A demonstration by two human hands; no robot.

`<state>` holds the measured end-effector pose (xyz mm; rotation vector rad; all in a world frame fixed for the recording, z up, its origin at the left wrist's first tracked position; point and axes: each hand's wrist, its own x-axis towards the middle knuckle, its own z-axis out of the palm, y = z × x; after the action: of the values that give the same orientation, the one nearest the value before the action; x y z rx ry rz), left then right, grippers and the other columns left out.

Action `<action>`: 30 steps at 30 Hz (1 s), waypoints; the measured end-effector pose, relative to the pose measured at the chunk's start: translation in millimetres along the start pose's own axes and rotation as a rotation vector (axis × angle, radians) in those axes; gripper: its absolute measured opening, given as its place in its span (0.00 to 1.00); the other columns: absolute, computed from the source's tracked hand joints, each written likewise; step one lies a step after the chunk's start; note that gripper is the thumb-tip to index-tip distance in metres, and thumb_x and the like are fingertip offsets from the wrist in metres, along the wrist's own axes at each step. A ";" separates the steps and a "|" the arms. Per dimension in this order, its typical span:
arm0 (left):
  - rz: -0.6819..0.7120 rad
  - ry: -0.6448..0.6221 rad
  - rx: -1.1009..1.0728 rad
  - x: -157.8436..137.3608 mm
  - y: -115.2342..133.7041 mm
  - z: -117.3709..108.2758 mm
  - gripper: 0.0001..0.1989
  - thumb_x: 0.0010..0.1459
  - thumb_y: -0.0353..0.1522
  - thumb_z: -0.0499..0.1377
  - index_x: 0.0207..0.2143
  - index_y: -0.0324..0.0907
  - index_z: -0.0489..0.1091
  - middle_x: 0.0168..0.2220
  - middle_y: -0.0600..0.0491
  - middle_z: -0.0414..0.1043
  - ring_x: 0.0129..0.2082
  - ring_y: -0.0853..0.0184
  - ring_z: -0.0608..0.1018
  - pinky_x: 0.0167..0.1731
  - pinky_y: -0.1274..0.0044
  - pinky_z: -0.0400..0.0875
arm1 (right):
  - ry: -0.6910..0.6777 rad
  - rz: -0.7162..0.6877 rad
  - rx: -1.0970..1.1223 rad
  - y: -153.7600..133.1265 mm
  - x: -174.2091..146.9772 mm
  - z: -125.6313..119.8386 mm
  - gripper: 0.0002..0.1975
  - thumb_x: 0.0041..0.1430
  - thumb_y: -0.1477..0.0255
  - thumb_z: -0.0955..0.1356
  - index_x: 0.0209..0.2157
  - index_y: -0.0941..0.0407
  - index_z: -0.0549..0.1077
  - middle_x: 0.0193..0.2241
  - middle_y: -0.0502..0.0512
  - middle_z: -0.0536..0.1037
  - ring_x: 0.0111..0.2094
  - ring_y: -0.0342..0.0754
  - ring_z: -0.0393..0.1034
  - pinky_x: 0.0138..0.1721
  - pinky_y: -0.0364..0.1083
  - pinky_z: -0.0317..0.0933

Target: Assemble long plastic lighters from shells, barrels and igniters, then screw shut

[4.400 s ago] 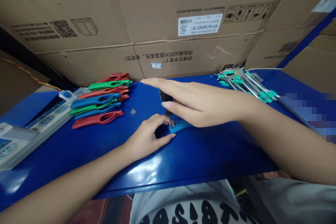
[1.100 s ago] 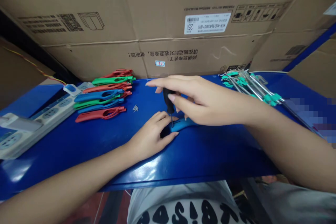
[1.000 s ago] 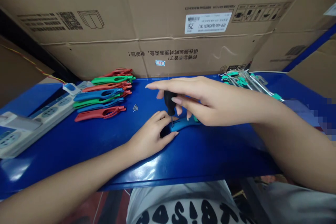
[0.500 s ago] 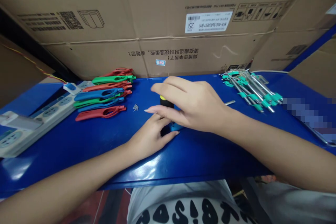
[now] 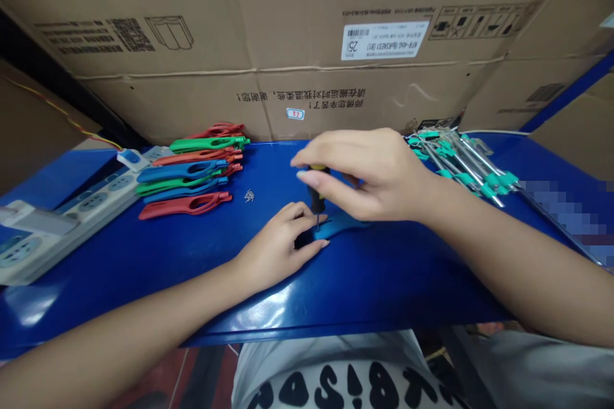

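A blue plastic lighter handle [image 5: 343, 225] lies on the table, its left end pinched between the thumb and fingers of my left hand [image 5: 283, 239]. My right hand [image 5: 367, 172] is closed around a black and yellow screwdriver [image 5: 316, 200], which stands nearly upright. The screwdriver's shaft points down onto the left end of the blue handle. Whatever lies under the tip is too small to make out. To the left of my hands sits a small pile of screws [image 5: 249, 195].
Several red, green and blue lighter handles [image 5: 185, 206] are stacked at the left, beside a white power strip [image 5: 103, 208]. Metal tubes with green parts [image 5: 480, 166] lie at the back right, near a blurred dark flat object [image 5: 566, 217]. A cardboard wall [image 5: 297, 32] stands behind the blue table [image 5: 268, 307].
My right hand has shifted a little to the right, and its grip has turned on the screwdriver. More of the screwdriver and blue handle now shows. My left hand has stayed nearly still.
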<state>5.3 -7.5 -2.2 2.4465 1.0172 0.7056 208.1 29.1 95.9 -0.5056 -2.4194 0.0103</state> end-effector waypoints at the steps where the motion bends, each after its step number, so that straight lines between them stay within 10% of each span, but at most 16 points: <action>1: 0.003 0.001 0.001 -0.1 0.1 -0.2 0.18 0.65 0.35 0.62 0.54 0.38 0.74 0.46 0.44 0.73 0.50 0.56 0.76 0.55 0.61 0.72 | -0.015 -0.003 0.055 -0.3 0.4 -2.9 0.17 0.73 0.68 0.59 0.49 0.59 0.76 0.44 0.58 0.80 0.44 0.47 0.75 0.46 0.46 0.66; 8: 0.021 0.029 0.049 -0.6 0.6 -0.6 0.16 0.63 0.34 0.64 0.53 0.40 0.75 0.42 0.48 0.72 0.45 0.59 0.77 0.48 0.65 0.76 | -0.223 0.037 0.307 -1.0 4.5 -25.5 0.14 0.68 0.74 0.63 0.50 0.55 0.76 0.46 0.52 0.81 0.38 0.43 0.74 0.43 0.44 0.68; 20: 0.007 0.034 0.000 -0.2 -1.6 0.9 0.15 0.63 0.33 0.63 0.51 0.40 0.76 0.50 0.43 0.75 0.52 0.55 0.77 0.54 0.60 0.74 | -0.042 0.170 -0.175 -19.5 5.9 -0.3 0.15 0.68 0.60 0.66 0.37 0.58 0.75 0.32 0.54 0.78 0.33 0.46 0.69 0.33 0.44 0.56; 30: 0.010 0.030 0.015 -0.8 -0.7 0.1 0.16 0.64 0.35 0.63 0.52 0.40 0.76 0.47 0.44 0.75 0.50 0.56 0.77 0.53 0.62 0.74 | -0.102 0.109 0.045 -10.4 3.1 -8.7 0.17 0.71 0.72 0.59 0.54 0.59 0.73 0.46 0.57 0.81 0.42 0.47 0.75 0.42 0.45 0.64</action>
<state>4.4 -7.6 -2.9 2.4626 1.0255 0.7431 207.5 19.6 106.1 -0.6300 -2.4815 0.1401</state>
